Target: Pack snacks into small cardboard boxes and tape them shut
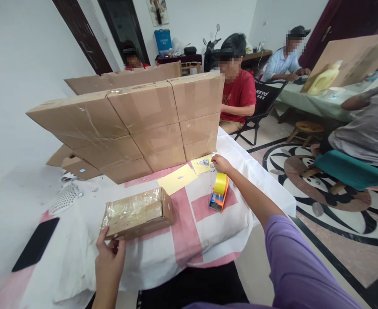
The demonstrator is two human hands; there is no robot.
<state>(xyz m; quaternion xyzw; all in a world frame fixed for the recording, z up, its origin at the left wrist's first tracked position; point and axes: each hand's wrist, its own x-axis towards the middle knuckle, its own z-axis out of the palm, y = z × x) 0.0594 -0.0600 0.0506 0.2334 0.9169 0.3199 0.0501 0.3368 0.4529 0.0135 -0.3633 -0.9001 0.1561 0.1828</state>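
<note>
A cardboard box (137, 213) with shiny clear tape over its top lies on the near part of the table. My left hand (111, 251) grips its near left corner, thumb on the near side and fingers at the left end. Farther right, my right hand (221, 165) is closed in a pinch at the right edge of a yellow sheet (203, 163) printed with grey-blue figures. Whatever lies between those fingertips is too small to make out. A plain yellow sheet (176, 179) adjoins it on the left. Below my right hand rests a tape dispenser (219, 192) with a yellow roll.
Stacked cardboard boxes (147, 124) form a wall along the table's far side. A black flat item (36, 244) and a white perforated piece (64, 198) lie at left. A person in red (240, 92) sits beyond; others sit near a second table (324, 101).
</note>
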